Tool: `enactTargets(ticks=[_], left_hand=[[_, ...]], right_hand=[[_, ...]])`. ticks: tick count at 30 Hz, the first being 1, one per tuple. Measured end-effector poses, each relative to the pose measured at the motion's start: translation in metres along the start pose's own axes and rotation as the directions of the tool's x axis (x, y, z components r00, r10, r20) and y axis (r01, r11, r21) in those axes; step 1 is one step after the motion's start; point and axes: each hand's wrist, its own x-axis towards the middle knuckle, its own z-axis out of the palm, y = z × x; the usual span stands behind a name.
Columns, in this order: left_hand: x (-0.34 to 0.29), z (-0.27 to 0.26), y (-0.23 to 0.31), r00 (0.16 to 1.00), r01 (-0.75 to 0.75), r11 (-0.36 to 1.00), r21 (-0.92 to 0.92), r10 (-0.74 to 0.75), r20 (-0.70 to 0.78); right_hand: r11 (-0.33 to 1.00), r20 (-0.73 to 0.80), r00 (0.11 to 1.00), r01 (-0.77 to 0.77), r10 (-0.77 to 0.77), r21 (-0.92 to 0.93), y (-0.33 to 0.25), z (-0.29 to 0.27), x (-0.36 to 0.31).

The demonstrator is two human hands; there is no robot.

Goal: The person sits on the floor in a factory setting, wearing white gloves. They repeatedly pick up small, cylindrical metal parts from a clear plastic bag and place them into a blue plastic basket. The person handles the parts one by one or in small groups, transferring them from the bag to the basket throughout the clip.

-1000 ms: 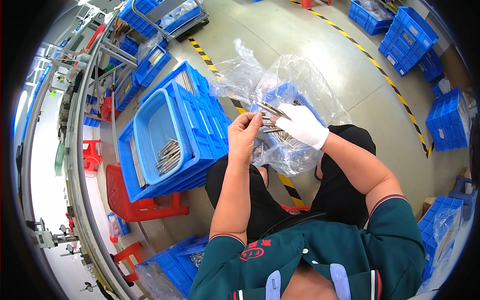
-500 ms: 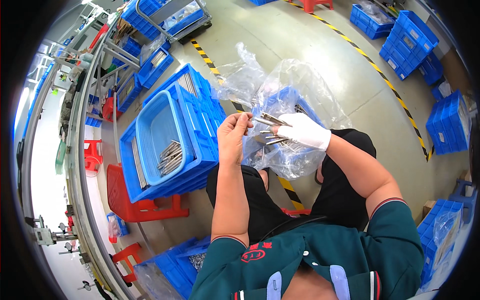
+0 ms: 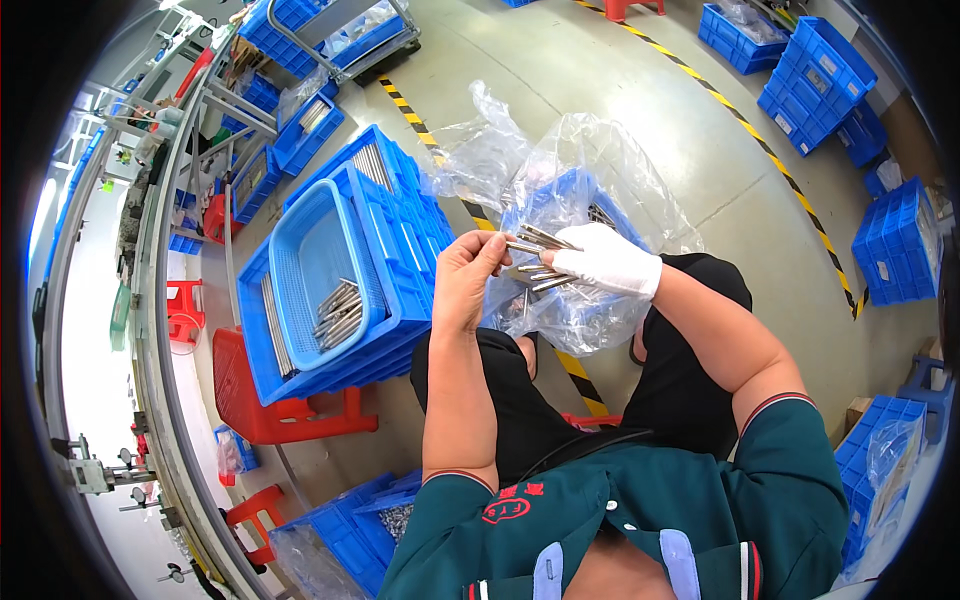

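A bundle of several thin metal rods fans out from my right hand, which wears a white glove and is closed around them. My bare left hand pinches the tip of one rod at the bundle's upper left. Below both hands, clear plastic drapes over a blue crate that holds more rods. To the left, a light blue basket contains a heap of similar metal rods. It sits on top of stacked blue crates.
A red stool stands beside the crate stack at left. Along the far left runs a long workbench. More blue crates are piled at the right, and black-and-yellow tape marks the floor. A cart stands at the top.
My left thumb and fingers have shifted slightly right and down, closer to the rods in my gloved hand. My right hand stays almost in place, still holding the bundle.
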Motion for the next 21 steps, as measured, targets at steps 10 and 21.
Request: enactTargets(ticks=[10,21], left_hand=[[-0.002,-0.002,0.001,1.0,-0.009,0.999,0.042,0.008,0.017],[-0.003,-0.001,-0.01,0.998,0.066,0.998,-0.012,-0.065,0.017]], right_hand=[[1.0,0.003,1.0,-0.001,0.001,0.02,-0.003,0.0,-0.002],[0.988,-0.08,0.996,0.037,-0.049,-0.149,-0.006,0.007,-0.007]])
